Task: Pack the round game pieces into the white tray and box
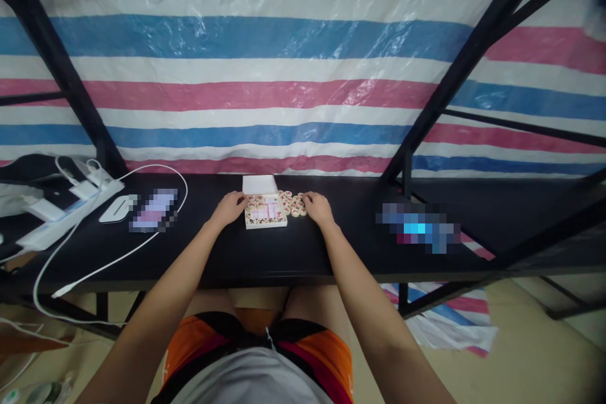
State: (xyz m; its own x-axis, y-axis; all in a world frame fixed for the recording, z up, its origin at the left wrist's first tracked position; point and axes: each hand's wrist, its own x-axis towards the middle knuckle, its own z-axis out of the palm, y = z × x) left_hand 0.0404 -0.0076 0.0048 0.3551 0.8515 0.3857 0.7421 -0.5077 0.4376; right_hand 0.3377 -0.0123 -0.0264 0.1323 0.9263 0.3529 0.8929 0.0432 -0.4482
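A white box (266, 225) sits on the black table with its lid (259, 185) folded back behind it. Inside, round Chinese chess pieces line the left and front sides around a pink-and-white printed sheet. A cluster of loose Chinese chess pieces (295, 209), some marked red, lies against the box's right side. My left hand (231, 206) is closed on the box's left edge, fingertips over the rim. At the cluster's right side, my right hand (318, 207) has its fingers bent against the pieces. Whatever its fingertips hold is hidden.
A white cable (118, 259) loops across the left of the black table (213, 271). Nearby are a power strip (71, 211), a white flat device (118, 209) and a blurred phone-like object (154, 209). Another blurred object (419, 227) lies right. Black frame bars (454, 69) slant up both sides.
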